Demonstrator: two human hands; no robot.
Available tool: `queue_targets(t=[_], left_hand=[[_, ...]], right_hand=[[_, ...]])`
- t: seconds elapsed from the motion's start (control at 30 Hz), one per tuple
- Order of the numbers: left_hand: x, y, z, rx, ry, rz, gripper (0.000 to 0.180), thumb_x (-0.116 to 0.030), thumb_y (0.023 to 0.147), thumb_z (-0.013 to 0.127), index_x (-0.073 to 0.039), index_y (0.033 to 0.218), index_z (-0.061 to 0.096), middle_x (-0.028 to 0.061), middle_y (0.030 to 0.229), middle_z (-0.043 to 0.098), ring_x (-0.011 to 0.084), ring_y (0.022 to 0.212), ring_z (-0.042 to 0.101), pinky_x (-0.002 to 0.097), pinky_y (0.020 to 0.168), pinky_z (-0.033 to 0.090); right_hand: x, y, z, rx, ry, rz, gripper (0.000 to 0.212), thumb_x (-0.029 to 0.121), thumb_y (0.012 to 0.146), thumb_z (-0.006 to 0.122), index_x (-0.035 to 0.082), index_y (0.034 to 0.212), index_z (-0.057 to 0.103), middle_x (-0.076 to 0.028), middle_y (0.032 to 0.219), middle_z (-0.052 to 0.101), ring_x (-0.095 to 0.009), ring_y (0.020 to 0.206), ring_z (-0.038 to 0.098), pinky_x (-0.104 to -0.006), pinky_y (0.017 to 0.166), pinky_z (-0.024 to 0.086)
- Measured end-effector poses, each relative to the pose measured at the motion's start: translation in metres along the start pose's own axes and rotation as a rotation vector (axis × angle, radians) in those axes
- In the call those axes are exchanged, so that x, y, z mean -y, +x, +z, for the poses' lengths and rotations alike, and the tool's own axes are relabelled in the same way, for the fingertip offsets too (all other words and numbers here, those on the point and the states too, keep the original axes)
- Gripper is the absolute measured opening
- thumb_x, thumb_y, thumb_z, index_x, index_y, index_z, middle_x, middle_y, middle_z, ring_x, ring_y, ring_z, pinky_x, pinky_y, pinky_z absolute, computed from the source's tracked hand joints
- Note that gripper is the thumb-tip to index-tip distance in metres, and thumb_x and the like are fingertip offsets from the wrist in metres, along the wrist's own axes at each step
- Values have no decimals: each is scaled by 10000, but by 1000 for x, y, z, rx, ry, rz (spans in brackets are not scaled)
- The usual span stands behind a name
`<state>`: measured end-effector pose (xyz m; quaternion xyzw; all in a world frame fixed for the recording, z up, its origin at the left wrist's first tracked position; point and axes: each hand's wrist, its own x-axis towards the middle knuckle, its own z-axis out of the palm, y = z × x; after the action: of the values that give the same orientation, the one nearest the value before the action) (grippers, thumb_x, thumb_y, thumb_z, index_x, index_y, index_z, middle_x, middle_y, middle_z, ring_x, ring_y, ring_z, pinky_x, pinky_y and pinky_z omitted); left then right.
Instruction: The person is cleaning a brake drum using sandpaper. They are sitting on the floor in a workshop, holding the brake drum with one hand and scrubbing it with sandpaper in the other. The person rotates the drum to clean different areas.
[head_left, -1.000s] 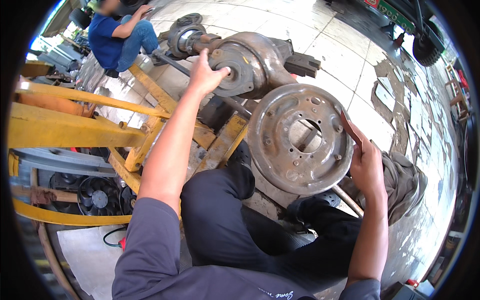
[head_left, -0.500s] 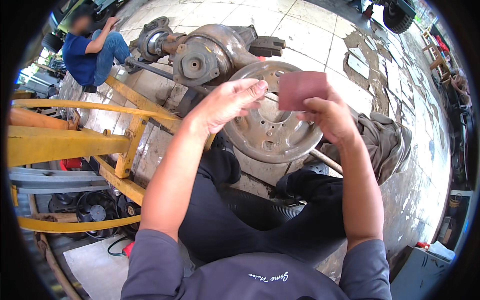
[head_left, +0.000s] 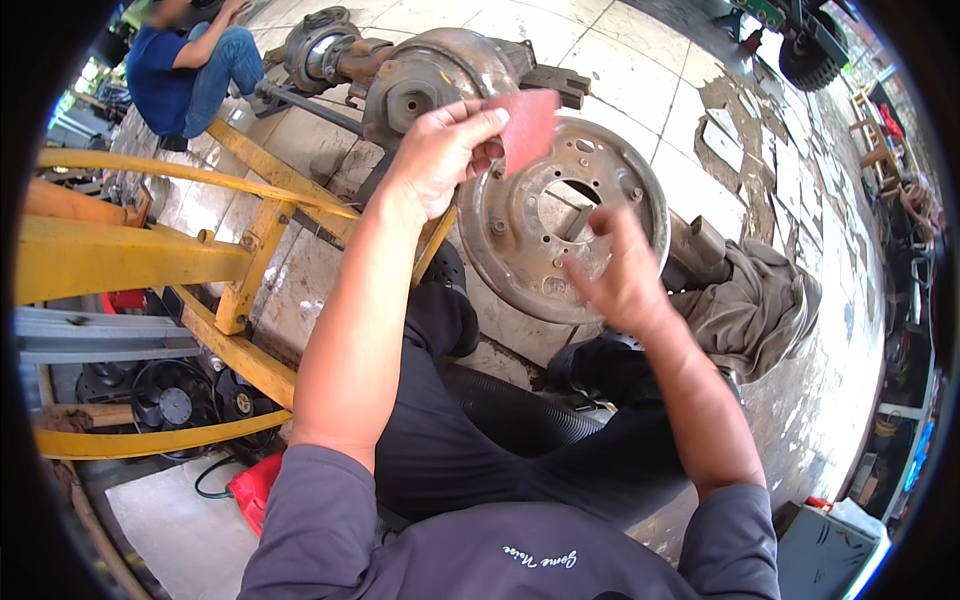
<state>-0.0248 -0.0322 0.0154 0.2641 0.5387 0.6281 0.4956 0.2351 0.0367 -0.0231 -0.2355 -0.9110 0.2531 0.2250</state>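
Observation:
A square of reddish-brown sandpaper (head_left: pixel 527 128) is pinched between the thumb and fingers of my left hand (head_left: pixel 447 152), held up in front of the axle. My right hand (head_left: pixel 622 272) is empty, its thumb and fingers apart and slightly blurred, over the right part of a round brown metal backing plate (head_left: pixel 500 265). That plate has a large centre hole and several bolt holes. Behind it lies the rusty axle housing (head_left: pixel 455 62) with a flanged hub (head_left: pixel 408 104) facing me.
A yellow steel frame (head_left: pixel 130 262) fills the left side. A person in blue (head_left: pixel 165 85) squats at the far left. To the right is a crumpled grey-brown cloth (head_left: pixel 760 305); broken tiles (head_left: pixel 725 140) lie beyond. A red tool (head_left: pixel 258 490) rests at the lower left.
The sandpaper has passed from my right hand to my left. My right hand has moved down and away with its fingers spread. The view has shifted slightly.

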Motion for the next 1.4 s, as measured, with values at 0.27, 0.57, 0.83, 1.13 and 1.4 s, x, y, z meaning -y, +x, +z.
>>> queue_targets(t=[0.27,0.57,0.83,1.13,1.4], left_hand=[[-13,1,-17,-345,-91,365,243,-193,914,724,-69,1112,657,-10,932,684,73,816,626,242,764,496],[-26,0,-18,-493,0,618,196,-124,924,683,43,1023,659,42,873,705,60,765,627,216,670,489],[-27,1,-25,-520,-104,700,193,-103,916,690,47,1033,658,46,865,702,69,749,632,221,658,495],[-33,5,-19,-568,17,679,204,-134,928,678,37,1036,654,48,836,694,68,715,619,216,646,484],[-33,-2,-14,-595,18,700,209,-133,924,684,45,1028,652,53,835,693,76,741,629,235,665,500]], right_hand=[[35,-28,64,375,-532,-143,368,135,851,563,84,1215,543,-100,1076,544,-264,1061,544,-399,872,421],[48,-22,3,124,-447,-351,412,117,714,713,89,1122,660,-46,873,546,-240,793,566,-382,704,502],[63,68,-77,-104,-197,21,241,67,771,757,36,1008,726,-112,882,661,-247,814,661,-351,752,526],[-26,146,-126,-442,-40,391,477,201,829,788,-71,1200,666,-133,1017,734,-160,868,670,-296,802,517],[19,125,-151,-495,401,360,288,73,875,740,-56,1123,669,-86,946,720,-124,790,670,-242,737,530]])
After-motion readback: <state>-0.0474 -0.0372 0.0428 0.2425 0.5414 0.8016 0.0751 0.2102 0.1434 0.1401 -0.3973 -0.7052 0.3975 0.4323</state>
